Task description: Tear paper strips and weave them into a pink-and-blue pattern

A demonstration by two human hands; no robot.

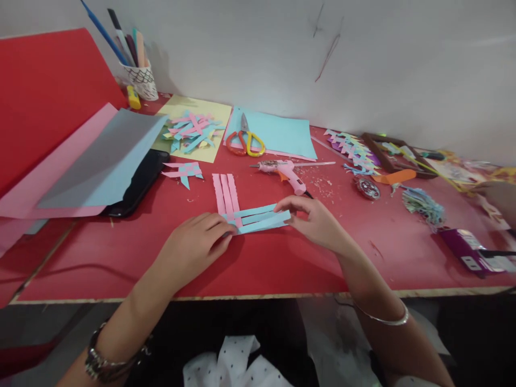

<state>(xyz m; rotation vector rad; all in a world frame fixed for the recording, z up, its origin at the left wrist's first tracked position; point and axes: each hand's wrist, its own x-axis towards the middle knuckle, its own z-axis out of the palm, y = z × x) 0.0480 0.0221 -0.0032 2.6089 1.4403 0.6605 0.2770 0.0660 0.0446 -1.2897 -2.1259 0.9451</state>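
Pink paper strips [227, 194] stand away from me and cross blue paper strips [262, 219] that run to the right, forming a small woven corner on the red table. My left hand [197, 244] has its fingers closed at the left end of the blue strips, over the crossing, and partly covers it. My right hand [312, 217] pinches the right ends of the blue strips between thumb and fingers, slightly raised. Just beyond lies a pink glue gun [284, 171]. A small pink and blue woven piece [187, 171] rests to the left.
Scissors [245, 141] lie on blue sheets [278, 129]. Cut strips [193, 129] are heaped on a yellow sheet [220, 110]. Large sheets [100, 161] cover a black object at left, near a pen cup [142, 80]. Another person's hand [495, 193] is at far right.
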